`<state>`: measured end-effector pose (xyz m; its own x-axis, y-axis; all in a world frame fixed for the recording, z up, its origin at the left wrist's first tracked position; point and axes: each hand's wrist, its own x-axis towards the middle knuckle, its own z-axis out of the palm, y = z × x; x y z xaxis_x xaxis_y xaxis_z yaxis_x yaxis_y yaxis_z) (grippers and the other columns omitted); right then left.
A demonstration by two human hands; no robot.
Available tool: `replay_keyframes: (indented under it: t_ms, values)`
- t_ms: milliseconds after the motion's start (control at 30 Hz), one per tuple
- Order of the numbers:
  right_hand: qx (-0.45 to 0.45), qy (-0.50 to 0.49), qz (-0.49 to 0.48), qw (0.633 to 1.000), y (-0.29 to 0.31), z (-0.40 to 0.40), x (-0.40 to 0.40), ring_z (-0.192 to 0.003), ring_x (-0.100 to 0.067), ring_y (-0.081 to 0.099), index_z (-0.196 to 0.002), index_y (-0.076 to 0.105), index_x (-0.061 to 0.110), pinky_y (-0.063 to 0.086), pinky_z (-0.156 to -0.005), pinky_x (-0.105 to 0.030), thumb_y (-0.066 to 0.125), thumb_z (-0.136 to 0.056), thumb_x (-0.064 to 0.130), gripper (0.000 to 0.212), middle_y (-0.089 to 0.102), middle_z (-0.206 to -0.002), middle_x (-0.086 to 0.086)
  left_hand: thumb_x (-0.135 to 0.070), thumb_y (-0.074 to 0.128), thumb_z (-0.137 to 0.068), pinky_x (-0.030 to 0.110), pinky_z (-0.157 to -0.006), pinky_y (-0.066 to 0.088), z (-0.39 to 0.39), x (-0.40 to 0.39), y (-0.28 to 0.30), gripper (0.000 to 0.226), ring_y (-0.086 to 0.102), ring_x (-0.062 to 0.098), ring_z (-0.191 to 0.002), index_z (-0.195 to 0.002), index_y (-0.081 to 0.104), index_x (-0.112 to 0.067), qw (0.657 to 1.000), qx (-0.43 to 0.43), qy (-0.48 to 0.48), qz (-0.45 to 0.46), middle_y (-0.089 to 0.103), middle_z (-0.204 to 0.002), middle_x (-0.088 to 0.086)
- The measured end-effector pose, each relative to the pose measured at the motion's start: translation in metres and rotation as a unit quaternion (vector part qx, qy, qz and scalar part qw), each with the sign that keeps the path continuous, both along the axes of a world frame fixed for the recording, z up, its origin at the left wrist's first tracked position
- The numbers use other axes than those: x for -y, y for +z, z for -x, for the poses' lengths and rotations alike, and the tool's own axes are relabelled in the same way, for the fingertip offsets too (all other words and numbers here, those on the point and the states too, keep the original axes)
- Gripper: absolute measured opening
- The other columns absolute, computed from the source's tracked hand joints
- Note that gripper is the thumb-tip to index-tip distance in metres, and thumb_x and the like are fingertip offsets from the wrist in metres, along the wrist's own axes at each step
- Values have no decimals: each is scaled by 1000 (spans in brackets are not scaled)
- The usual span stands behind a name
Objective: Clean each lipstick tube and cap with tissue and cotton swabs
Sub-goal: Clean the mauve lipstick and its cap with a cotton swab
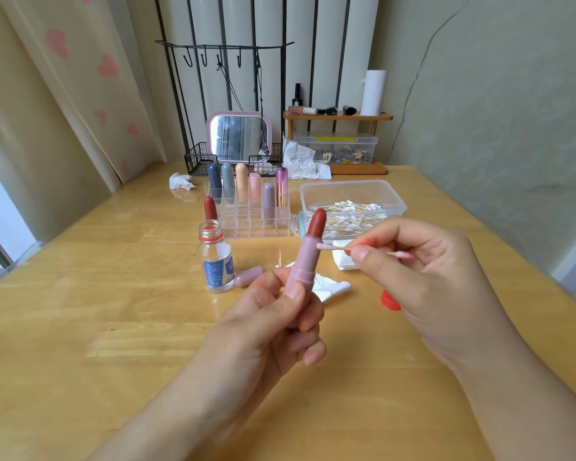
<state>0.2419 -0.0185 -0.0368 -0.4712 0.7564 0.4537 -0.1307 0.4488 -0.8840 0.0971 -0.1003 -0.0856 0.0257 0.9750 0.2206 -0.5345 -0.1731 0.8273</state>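
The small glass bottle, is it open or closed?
Open. The bottle stands upright with a bare threaded neck and no cap on it.

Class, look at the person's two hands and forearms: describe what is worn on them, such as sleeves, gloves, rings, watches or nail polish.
Nothing is worn. The left hand and right hand are bare, without gloves, rings or bracelets. Both forearms are uncovered to the frame edge: no sleeves and no watch show. The visible nails are short, with no coloured polish apparent.
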Motion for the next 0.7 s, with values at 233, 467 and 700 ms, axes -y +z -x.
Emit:
replay_keyframes:
  t_ms: [233,467,700]
  values:
    - [-20,16,-1,1000,0,3,4,-46,0,37,-71,67,13,30,-43,-8,65,-72,17,4,43,-54,4,-25,67,-82,26,-55,43,1,0,-2,14,40,13,-53,-84,60,-13,1000,13,-1,-4,48,-70,5]
    - [-7,-3,0,1000,2,-1,0,-47,-3,33,-68,65,15,30,-43,-13,64,-71,19,5,38,-57,-4,-26,56,-83,27,-55,45,-3,0,-1,26,46,14,-55,-91,61,-1,1000,14,19,-6,53,-73,8]
    - [-13,18,-10,1000,1,1,3,-46,-1,36,-71,67,12,31,-43,-8,65,-73,17,6,39,-54,-1,-27,54,-86,28,-54,46,-6,2,2,28,40,14,-51,-88,68,-3,999,13,43,22,50,-69,7]
